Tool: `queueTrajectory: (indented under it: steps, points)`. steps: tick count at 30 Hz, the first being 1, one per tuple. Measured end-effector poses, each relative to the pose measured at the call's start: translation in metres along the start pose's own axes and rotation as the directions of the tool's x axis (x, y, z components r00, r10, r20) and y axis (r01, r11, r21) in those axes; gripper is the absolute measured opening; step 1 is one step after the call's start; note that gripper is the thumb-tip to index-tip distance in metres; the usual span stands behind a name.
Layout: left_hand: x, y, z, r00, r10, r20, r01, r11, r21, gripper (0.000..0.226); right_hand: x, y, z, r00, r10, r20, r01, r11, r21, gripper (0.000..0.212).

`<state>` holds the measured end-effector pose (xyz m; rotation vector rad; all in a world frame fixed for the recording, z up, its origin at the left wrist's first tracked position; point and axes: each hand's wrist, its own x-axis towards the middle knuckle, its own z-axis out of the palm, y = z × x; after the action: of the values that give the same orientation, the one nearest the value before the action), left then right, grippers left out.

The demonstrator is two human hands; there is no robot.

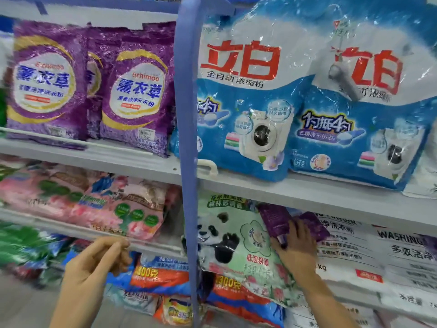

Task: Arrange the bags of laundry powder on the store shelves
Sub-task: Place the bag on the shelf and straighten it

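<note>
right hand (295, 245) reaches into the shelf (307, 194), gripping a purple bag (275, 221). left hand (101, 259) hovers loosely curled, empty.

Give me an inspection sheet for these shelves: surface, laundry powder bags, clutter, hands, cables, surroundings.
Surface: grey shelves in tiers, split by a blue upright post.
Job's things: purple bags upright top left; blue-and-white bags upright top right; pink bags and panda bag on the tier below; small purple bag in front of the panda bag.
Clutter: white plastic clip on a shelf edge.
Hands: right hand grips the small purple bag; left hand loosely curled near a shelf rail, holding nothing.
Cables: nothing seen.
Surroundings: white bags at right; lower tiers blurred.
</note>
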<state>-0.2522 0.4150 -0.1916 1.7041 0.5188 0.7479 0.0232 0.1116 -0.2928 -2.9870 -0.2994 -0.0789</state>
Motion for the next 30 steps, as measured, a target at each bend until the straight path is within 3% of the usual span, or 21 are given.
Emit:
queueTrajectory:
  steps: [2,5,8,10,11,13,14,15,17,19,22,24,26,30]
  points:
    - [-0.002,0.009,0.011,1.000,-0.021,0.014,0.022,0.999,-0.043,0.019,0.001,0.000,0.002,1.000,-0.002,-0.002,0.002,0.996,-0.094,0.081]
    - [-0.009,0.015,0.025,0.998,-0.038,0.044,0.041,0.996,-0.079,0.020,0.009,-0.005,-0.006,0.991,0.034,0.131,-0.013,0.987,-0.158,0.051]
    - [-0.010,0.015,0.036,0.996,-0.054,0.069,0.058,0.997,-0.051,0.023,0.013,-0.004,-0.027,0.991,0.100,0.089,-0.098,0.995,-0.034,0.032]
    - [-0.010,0.015,0.040,0.987,-0.093,0.128,0.100,0.994,-0.052,0.020,0.010,0.004,-0.045,0.989,0.115,0.092,-0.131,0.973,0.190,0.037]
    - [-0.008,0.012,0.042,0.981,-0.110,0.160,0.121,0.991,-0.061,0.020,0.006,0.010,-0.054,0.987,0.104,0.124,-0.143,0.921,0.363,0.037]
    - [-0.006,0.008,0.048,0.961,-0.150,0.232,0.168,0.984,-0.060,0.019,-0.008,0.018,-0.077,0.960,0.090,0.264,-0.260,0.630,0.732,0.026]
    - [-0.005,0.005,0.051,0.946,-0.174,0.274,0.197,0.979,-0.056,0.018,-0.019,0.021,-0.088,0.939,0.063,0.337,-0.324,0.490,0.809,0.020]
    - [-0.004,0.001,0.056,0.928,-0.197,0.316,0.223,0.974,-0.048,0.016,-0.030,0.024,-0.096,0.921,0.014,0.389,-0.357,0.425,0.832,0.017]
    - [-0.003,-0.005,0.067,0.886,-0.233,0.402,0.258,0.966,-0.008,0.008,-0.049,0.028,-0.106,0.903,-0.104,0.416,-0.328,0.459,0.826,0.022]
    - [-0.005,-0.010,0.081,0.817,-0.250,0.520,0.256,0.965,0.061,0.027,-0.064,0.027,-0.115,0.882,-0.221,0.417,-0.278,0.473,0.836,0.039]
    - [-0.012,-0.010,0.103,0.707,-0.163,0.688,0.055,0.983,0.176,0.080,-0.081,0.020,-0.127,0.837,-0.359,0.414,-0.212,0.484,0.849,0.056]
    - [-0.017,-0.007,0.113,0.753,-0.013,0.658,-0.172,0.961,0.216,0.089,-0.091,0.013,-0.134,0.805,-0.422,0.417,-0.225,0.434,0.873,0.063]
    - [-0.017,-0.003,0.114,0.812,0.154,0.563,-0.325,0.920,0.218,0.085,-0.098,0.009,-0.141,0.786,-0.461,0.412,-0.249,0.375,0.893,0.061]
    - [-0.001,0.009,0.105,0.714,0.416,0.563,-0.541,0.838,0.067,0.044,-0.107,0.015,-0.148,0.791,-0.456,0.408,-0.296,0.299,0.907,0.050]
